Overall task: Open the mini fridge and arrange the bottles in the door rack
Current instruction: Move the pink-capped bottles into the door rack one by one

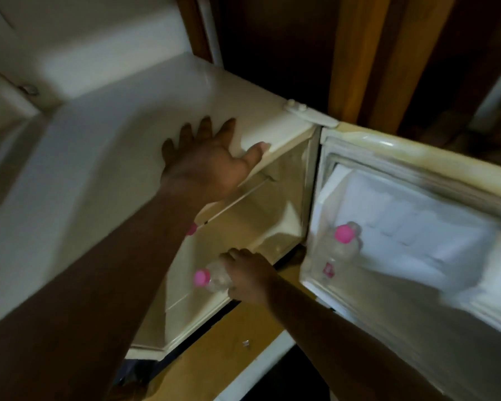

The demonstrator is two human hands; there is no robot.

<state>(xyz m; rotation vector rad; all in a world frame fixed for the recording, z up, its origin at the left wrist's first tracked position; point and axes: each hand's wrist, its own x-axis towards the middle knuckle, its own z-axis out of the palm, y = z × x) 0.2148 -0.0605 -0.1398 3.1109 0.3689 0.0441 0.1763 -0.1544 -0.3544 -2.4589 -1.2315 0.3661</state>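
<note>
The white mini fridge [128,146] stands with its door [417,227] swung open to the right. My left hand [209,160] lies flat on the fridge top, fingers spread, thumb over the front edge. My right hand [249,276] grips a clear bottle with a pink cap [211,277], lying sideways at the front of the fridge interior. A second pink-capped clear bottle [346,241] stands in the door rack [310,273], near the hinge side. A third pink cap [191,229] peeks out from behind my left forearm inside the fridge.
The fridge sits on a wooden shelf [229,337] with a pale front edge. Dark wooden panels [359,53] rise behind the fridge. A white hinge plate [310,111] joins the door to the fridge top. The door's inner liner to the right of the standing bottle looks bare.
</note>
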